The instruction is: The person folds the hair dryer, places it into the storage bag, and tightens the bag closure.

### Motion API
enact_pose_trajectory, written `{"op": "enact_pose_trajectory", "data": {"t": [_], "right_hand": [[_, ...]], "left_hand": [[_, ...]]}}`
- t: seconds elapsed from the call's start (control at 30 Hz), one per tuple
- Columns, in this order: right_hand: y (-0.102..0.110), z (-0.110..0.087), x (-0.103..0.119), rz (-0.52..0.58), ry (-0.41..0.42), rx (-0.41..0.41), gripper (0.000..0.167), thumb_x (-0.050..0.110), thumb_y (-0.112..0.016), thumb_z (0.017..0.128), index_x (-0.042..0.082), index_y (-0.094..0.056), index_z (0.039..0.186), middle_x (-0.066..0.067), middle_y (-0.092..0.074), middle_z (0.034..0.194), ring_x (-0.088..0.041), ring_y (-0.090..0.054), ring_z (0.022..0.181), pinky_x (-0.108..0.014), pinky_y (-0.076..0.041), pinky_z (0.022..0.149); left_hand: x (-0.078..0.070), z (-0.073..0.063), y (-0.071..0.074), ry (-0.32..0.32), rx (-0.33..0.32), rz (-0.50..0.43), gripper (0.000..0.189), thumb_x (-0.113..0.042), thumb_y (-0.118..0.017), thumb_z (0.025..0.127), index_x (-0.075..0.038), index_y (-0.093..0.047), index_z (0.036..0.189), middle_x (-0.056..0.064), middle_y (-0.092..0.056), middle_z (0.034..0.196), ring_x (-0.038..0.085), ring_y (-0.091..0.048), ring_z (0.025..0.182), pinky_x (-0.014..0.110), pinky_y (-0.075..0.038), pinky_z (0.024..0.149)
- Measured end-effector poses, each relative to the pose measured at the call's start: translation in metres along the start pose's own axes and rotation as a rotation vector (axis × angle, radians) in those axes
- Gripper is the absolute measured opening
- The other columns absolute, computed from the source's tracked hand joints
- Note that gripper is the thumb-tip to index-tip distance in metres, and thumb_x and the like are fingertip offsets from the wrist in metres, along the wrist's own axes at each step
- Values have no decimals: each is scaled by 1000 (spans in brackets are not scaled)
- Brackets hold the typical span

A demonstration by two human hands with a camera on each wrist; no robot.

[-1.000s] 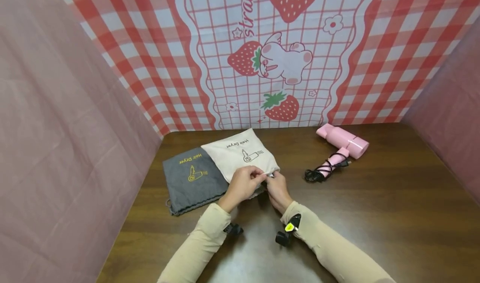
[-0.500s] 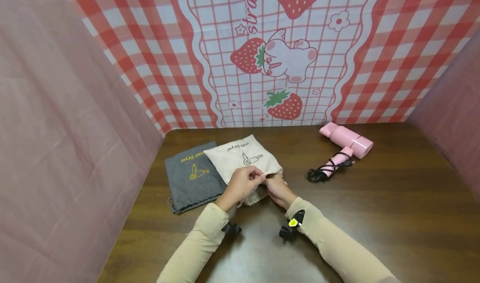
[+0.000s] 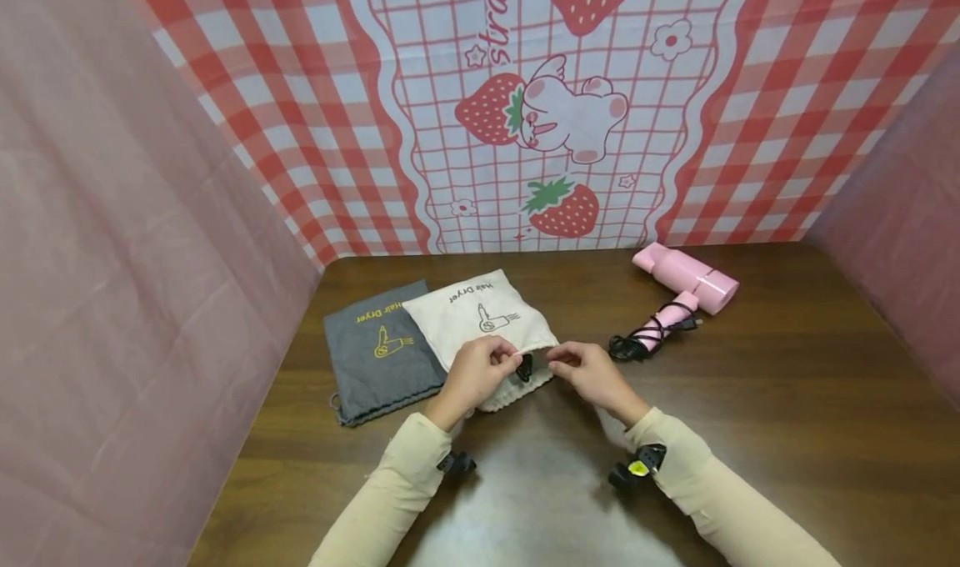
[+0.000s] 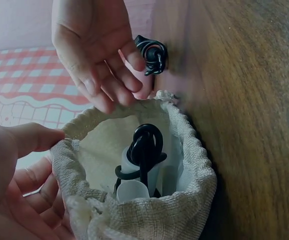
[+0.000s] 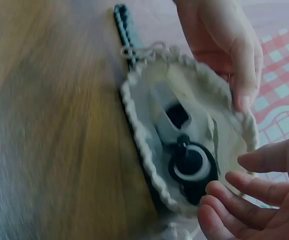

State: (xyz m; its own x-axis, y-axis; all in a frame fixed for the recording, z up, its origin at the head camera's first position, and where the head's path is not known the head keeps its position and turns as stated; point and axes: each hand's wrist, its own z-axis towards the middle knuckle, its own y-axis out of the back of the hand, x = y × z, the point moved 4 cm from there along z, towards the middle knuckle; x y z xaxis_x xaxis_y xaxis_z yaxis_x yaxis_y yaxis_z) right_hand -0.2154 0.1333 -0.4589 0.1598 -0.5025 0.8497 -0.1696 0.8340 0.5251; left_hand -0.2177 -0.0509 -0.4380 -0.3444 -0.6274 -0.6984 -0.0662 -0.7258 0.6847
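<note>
A cream drawstring bag [image 3: 483, 304] printed "Hair Dryer" lies with its mouth toward me. My left hand [image 3: 474, 375] pinches the upper rim of the mouth between thumb and fingers. Inside, the left wrist view shows a white hair dryer [image 4: 132, 191] with its black cord [image 4: 145, 142] coiled around it; its lower part is hidden by the cloth. My right hand [image 3: 592, 373] is just right of the mouth, fingers loosely bent with nothing between them. In the right wrist view, the fingertips of that right hand [image 5: 269, 195] are close by the rim.
A grey drawstring bag [image 3: 375, 346] lies partly beneath the cream one on the left. At the back right of the wooden table [image 3: 787, 400] rests a pink hair dryer [image 3: 686, 277] with a black cord wound on its handle. Checked cloth [image 3: 300, 117] hangs behind.
My right hand has come out of the bag's mouth and moved right, its fingers loosened. The black cord inside now shows. My left hand has kept its pinch on the rim.
</note>
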Motion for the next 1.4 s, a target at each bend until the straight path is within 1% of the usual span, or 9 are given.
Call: {"op": "enact_pose_trajectory", "data": {"t": [0.13,0.3,0.43,0.63,0.73,0.9,1.03,1.23,1.4], "right_hand": [[8,1,2,-68,31,-39,11,6,-69,86,-2,-70,95,-15,-72,89,-13,-62,76,-24,-48,67],[12,2,5,-102,61,-63,8,4,-70,84,0,-69,91,-13,-72,86,-16,-64,76,-25,-50,68],[11,3,8,-127,100,-90,11,4,-72,82,0,-68,91,-13,-71,85,-18,-65,76,-25,-51,69],[9,5,11,-181,164,-142,18,5,-75,78,-1,-68,94,-13,-68,88,-24,-65,81,-36,-54,74],[6,6,13,-221,185,-150,22,6,-77,77,0,-68,96,-13,-66,88,-25,-63,82,-38,-52,75],[2,7,18,-279,222,-147,28,10,-79,75,1,-68,100,-12,-65,92,-25,-61,84,-38,-50,75],[-3,7,22,-325,255,-144,31,11,-81,74,3,-68,101,-9,-62,91,-23,-59,81,-35,-48,71],[-12,8,27,-450,384,-167,35,13,-83,71,7,-67,102,-8,-59,91,-25,-56,84,-39,-47,72],[-18,10,30,-499,480,-211,35,12,-84,70,9,-68,100,-7,-58,90,-27,-57,85,-41,-49,73]], "left_hand": [[0,-2,1,-4,-19,17,10,-18,-70,87,-9,-71,82,2,-66,75,4,-52,64,17,-43,63],[1,-4,2,-12,-36,24,8,-17,-70,85,-10,-71,81,2,-66,75,5,-53,65,17,-43,63],[2,-6,2,-9,-36,36,5,-15,-71,82,-10,-70,80,1,-65,75,7,-54,66,17,-43,64],[2,-7,0,-7,-32,73,8,-10,-71,74,-10,-67,81,1,-61,75,8,-53,68,19,-42,64],[0,-8,-1,-21,-36,85,8,-11,-71,74,-10,-66,80,1,-60,74,8,-52,67,19,-41,64],[-3,-8,0,-37,-53,108,10,-16,-74,80,-12,-64,79,0,-61,73,8,-53,65,19,-41,63],[-3,-8,-1,-33,-49,111,11,-16,-74,79,-12,-64,78,0,-62,73,8,-53,65,19,-41,63],[-3,-8,-1,-32,-34,112,8,-12,-70,75,-12,-62,78,-1,-61,72,6,-51,63,19,-40,61],[-4,-6,0,-35,-41,108,9,-12,-68,73,-12,-60,78,-1,-60,71,5,-49,62,19,-40,60]]}}
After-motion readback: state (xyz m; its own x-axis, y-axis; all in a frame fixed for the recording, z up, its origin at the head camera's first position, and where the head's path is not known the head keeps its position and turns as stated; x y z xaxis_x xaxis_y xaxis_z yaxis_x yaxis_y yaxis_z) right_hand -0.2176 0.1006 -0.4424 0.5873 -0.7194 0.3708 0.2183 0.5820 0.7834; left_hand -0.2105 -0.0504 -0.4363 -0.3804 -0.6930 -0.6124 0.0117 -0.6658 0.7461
